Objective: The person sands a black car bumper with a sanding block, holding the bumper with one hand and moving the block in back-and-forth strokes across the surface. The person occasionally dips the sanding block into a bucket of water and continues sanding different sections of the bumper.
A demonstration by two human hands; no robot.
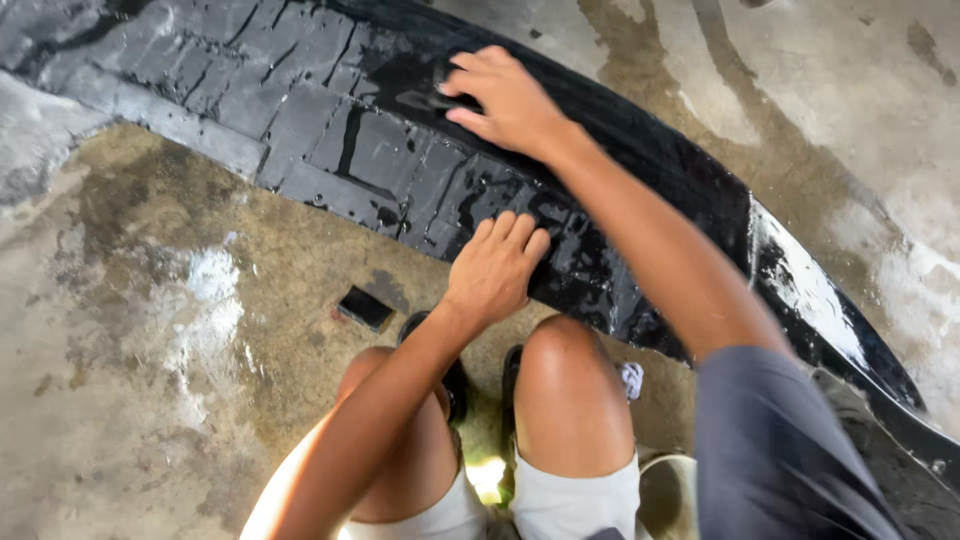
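While I squat on the wet concrete floor (150,400), the long black car panel (330,140) lies flat in front of my knees, running from the upper left corner across to the lower right edge of my view. It looks like a plastic bumper or underbody piece — its broad left part is moulded into shallow rectangular sections with thin ribs and slits between them, and its right part narrows into a smooth curved strip. The whole surface is wet and glossy, with small beads and streaks of water on it, and a bright patch of light shines off the curved strip on the right.

My right hand (505,100) is on the far part of the panel, palm down, fingers bent and pressed close together against the plastic. Something dark seems to sit under the fingertips, but I cannot tell whether it is a pad or just the panel itself, so I cannot say whether this hand grips anything.

My left hand (495,270) rests on the near edge of the panel, just above my knees, open and flat with fingers together — it presses on the plastic and grasps nothing.

On the floor just left of my feet lies 1 small dark rectangular block (364,307), apart from both hands.
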